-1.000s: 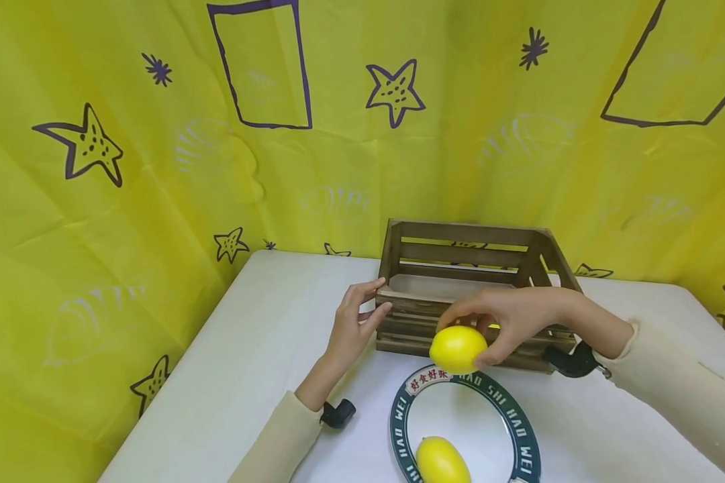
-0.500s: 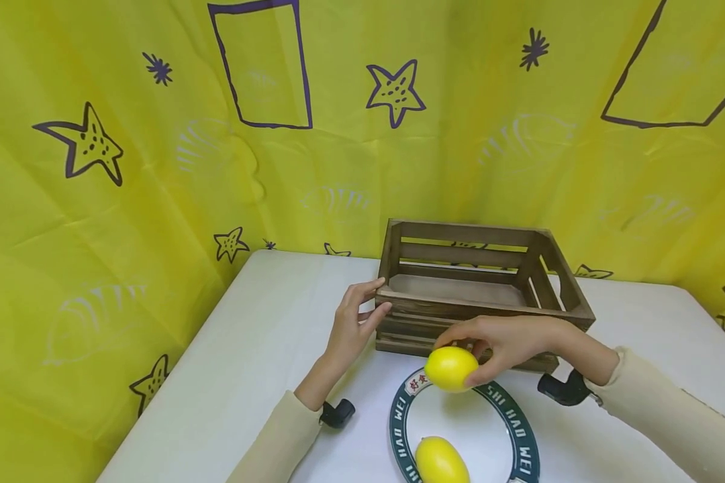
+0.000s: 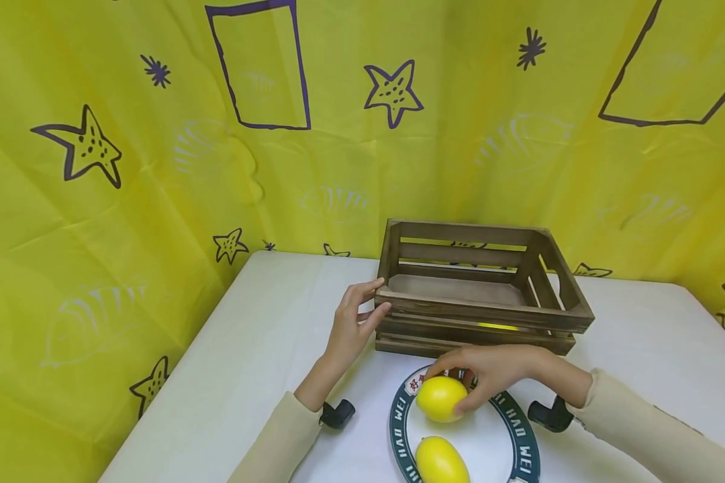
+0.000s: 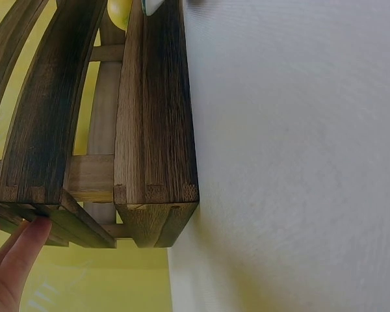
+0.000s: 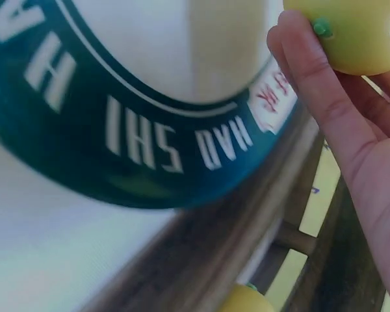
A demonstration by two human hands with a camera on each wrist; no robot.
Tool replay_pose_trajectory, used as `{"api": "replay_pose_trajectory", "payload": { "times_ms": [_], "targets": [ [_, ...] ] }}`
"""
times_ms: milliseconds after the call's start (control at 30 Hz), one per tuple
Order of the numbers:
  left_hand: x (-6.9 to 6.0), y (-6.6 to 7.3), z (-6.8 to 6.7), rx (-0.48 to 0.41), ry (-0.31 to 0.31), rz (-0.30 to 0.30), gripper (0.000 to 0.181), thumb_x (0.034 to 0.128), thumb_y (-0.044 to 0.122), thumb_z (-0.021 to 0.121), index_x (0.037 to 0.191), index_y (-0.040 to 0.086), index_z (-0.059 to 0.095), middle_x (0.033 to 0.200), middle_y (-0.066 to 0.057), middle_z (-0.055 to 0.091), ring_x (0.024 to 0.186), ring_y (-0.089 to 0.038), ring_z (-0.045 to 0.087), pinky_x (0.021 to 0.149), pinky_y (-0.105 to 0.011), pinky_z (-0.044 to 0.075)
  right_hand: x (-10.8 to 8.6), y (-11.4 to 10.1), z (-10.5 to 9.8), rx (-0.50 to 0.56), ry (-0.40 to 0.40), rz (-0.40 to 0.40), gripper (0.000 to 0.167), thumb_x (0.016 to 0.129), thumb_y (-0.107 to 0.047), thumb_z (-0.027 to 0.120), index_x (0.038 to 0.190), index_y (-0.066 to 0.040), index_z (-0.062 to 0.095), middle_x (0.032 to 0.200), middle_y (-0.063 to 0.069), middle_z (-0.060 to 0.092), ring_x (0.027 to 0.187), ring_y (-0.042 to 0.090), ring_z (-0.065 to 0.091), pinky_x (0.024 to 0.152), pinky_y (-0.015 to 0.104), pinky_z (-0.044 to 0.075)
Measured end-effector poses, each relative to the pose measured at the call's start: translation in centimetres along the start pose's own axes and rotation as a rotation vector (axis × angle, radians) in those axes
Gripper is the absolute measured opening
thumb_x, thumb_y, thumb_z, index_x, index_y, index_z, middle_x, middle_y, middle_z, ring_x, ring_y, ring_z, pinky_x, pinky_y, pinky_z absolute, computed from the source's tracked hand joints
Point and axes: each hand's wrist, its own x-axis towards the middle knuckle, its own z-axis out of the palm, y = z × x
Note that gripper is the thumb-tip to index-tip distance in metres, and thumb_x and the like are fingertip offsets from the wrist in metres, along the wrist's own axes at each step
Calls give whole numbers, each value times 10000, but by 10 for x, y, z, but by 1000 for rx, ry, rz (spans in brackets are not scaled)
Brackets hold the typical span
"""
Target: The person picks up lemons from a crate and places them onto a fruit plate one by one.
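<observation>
My right hand (image 3: 489,372) holds a yellow lemon (image 3: 441,399) with thumb and fingers over the plate (image 3: 522,436), a white one with a dark green lettered rim. In the right wrist view, the lemon (image 5: 357,32) shows a green stem nub at my fingertips. A second lemon (image 3: 441,461) lies on the plate. My left hand (image 3: 350,329) grips the front left corner of a brown slatted wooden crate (image 3: 471,308). In the left wrist view, a finger (image 4: 26,253) touches the crate's slat ends.
Behind the crate's front slats a further lemon (image 5: 246,300) is partly visible. The crate stands just beyond the plate on a white table (image 3: 278,322). A yellow curtain (image 3: 338,168) with starfish drawings hangs at the back and left.
My right hand has come down and toward me with the lemon, from in front of the crate to low over the plate. My left hand has stayed at the crate corner.
</observation>
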Motion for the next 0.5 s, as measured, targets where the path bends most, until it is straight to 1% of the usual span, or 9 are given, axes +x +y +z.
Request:
{"api": "replay_pose_trajectory", "payload": {
  "times_ms": [133, 300, 500],
  "targets": [
    [0, 0, 0, -2, -1, -4, 433, 934, 147, 668, 1343, 100, 534, 1237, -135, 539, 1161, -324, 604, 818, -318, 592, 2, 3, 8, -10, 1, 17, 559, 879, -307, 724, 1344, -51, 551, 1282, 53, 603, 966, 4, 515, 761, 206, 560],
    [1, 0, -1, 2, 3, -2, 431, 936, 151, 667, 1344, 122, 534, 1238, -127, 540, 1158, -323, 605, 817, -318, 593, 3, 7, 15, 35, 10, 32, 549, 879, -286, 731, 1339, -50, 550, 1218, -11, 613, 932, 6, 532, 782, 201, 562],
    [0, -1, -1, -7, 3, -4, 438, 933, 148, 671, 1345, 101, 533, 1236, -134, 537, 1161, -333, 602, 816, -356, 596, 2, 11, 18, 77, 24, 28, 549, 891, -266, 723, 1352, -36, 534, 1260, 22, 609, 971, 21, 547, 823, 204, 558]
  ]
}}
